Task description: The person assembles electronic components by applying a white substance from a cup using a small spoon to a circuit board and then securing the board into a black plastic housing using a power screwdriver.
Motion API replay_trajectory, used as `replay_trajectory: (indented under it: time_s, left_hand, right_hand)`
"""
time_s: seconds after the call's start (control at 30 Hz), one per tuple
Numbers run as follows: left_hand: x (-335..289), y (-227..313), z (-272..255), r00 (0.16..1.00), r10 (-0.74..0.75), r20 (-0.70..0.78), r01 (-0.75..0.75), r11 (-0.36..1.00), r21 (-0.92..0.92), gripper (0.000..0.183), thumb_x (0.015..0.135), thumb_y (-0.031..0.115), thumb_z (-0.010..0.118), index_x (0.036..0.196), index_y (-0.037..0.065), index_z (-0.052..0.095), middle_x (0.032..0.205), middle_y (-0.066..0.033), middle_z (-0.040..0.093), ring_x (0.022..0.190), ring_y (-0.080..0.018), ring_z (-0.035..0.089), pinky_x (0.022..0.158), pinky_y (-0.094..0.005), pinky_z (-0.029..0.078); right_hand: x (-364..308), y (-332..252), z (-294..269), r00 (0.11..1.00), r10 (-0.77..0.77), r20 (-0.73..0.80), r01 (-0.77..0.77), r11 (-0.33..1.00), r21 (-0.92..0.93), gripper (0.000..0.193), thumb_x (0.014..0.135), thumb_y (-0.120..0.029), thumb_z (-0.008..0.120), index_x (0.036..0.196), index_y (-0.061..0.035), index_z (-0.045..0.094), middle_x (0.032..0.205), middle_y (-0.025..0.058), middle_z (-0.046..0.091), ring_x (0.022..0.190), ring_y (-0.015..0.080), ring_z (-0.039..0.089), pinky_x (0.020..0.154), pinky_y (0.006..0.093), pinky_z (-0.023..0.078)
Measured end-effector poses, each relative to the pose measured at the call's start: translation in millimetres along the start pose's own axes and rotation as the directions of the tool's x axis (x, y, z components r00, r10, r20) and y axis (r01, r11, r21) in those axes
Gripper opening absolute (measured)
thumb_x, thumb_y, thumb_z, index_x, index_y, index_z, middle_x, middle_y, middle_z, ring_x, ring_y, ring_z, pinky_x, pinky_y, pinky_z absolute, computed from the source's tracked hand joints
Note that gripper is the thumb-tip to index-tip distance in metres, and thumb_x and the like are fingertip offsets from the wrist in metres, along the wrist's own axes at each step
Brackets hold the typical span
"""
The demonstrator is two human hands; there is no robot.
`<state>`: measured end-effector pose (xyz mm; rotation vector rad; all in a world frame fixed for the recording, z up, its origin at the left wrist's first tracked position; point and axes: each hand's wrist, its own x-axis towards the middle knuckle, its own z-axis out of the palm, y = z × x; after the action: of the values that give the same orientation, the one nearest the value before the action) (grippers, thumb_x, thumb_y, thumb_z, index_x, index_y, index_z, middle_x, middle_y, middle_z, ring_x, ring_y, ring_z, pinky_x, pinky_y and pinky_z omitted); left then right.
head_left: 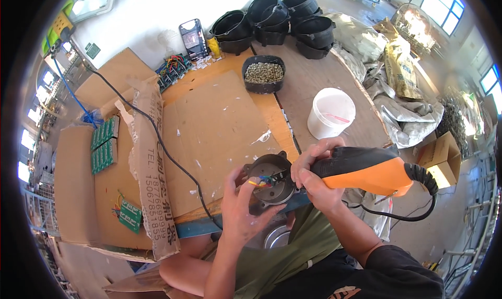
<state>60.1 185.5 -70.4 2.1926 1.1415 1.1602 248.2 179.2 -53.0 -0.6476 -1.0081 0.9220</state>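
Though open-topped, housing (274,192) between hands (243,209) (320,189)

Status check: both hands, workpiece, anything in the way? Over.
Left hand holding round dark-grey housing, coloured wires inside. Right hand gripping orange-and-black power tool. Thin black cable left of housing, apparently not in the way.

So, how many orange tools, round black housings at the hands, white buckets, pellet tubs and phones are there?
Orange tool, in the right hand: 1
Round black housing, at the left hand: 1
White bucket: 1
Pellet tub: 1
Phone: 1
Total: 5
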Motion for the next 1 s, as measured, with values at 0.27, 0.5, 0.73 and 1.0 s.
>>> replay_trajectory:
  time_s: [0.27, 0.5, 0.73, 1.0]
  left_hand:
    - [-1, -1, -1, 0.999, 0.02, 0.045, -0.023, 0.997, 0.071, 0.066, 0.06, 0.023, 0.094, 0.116, 0.006, 0.064, 0.131, -0.0256, 0.048, 0.11, -0.0412, 0.062, 0.089, -0.0451, 0.056]
    - [2, 7, -4, 0.998, -0.007, 0.06, -0.003, 0.986, 0.165, 0.059, 0.059, 0.026, 0.094, 0.108, 0.005, 0.068, 0.131, -0.0249, 0.052, 0.105, -0.04, 0.063, 0.086, -0.0425, 0.055]
    - [2, 5, 4, 0.997, -0.016, 0.074, 0.004, 0.986, 0.167, 0.058, 0.061, 0.027, 0.092, 0.109, 0.006, 0.067, 0.125, -0.0252, 0.054, 0.094, -0.0375, 0.068, 0.073, -0.0411, 0.058]
    - [-4, 0, 9, 0.998, -0.038, 0.046, 0.027, 0.976, 0.215, 0.059, 0.058, 0.025, 0.092, 0.108, 0.005, 0.066, 0.121, -0.0253, 0.057, 0.09, -0.0374, 0.067, 0.072, -0.0406, 0.057]
  right_hand:
    - [4, 2, 3, 0.999, 0.021, 0.042, -0.015, 0.991, -0.134, 0.049, 0.083, 0.002, 0.065, 0.121, -0.0074, 0.037, 0.076, 0.0086, 0.055, 0.059, 0.0164, 0.054, 0.06, 0.0323, 0.049]
    - [7, -2, 6, 0.998, -0.019, 0.068, 0.032, 0.98, -0.199, 0.055, 0.084, 0.0, 0.069, 0.128, -0.0031, 0.037, 0.077, 0.0081, 0.057, 0.065, 0.0153, 0.058, 0.065, 0.0293, 0.05]
    - [8, -7, 9, 1.0, 0.02, 0.024, -0.013, 0.961, -0.278, 0.044, 0.083, 0.008, 0.065, 0.117, -0.0047, 0.04, 0.08, 0.0045, 0.059, 0.079, 0.0091, 0.059, 0.074, 0.0256, 0.048]
    - [16, -13, 17, 1.0, 0.024, 0.007, -0.02, 0.95, -0.313, 0.039, 0.074, -0.004, 0.079, 0.108, -0.0064, 0.059, 0.077, 0.0035, 0.068, 0.064, 0.0111, 0.063, 0.069, 0.0278, 0.055]
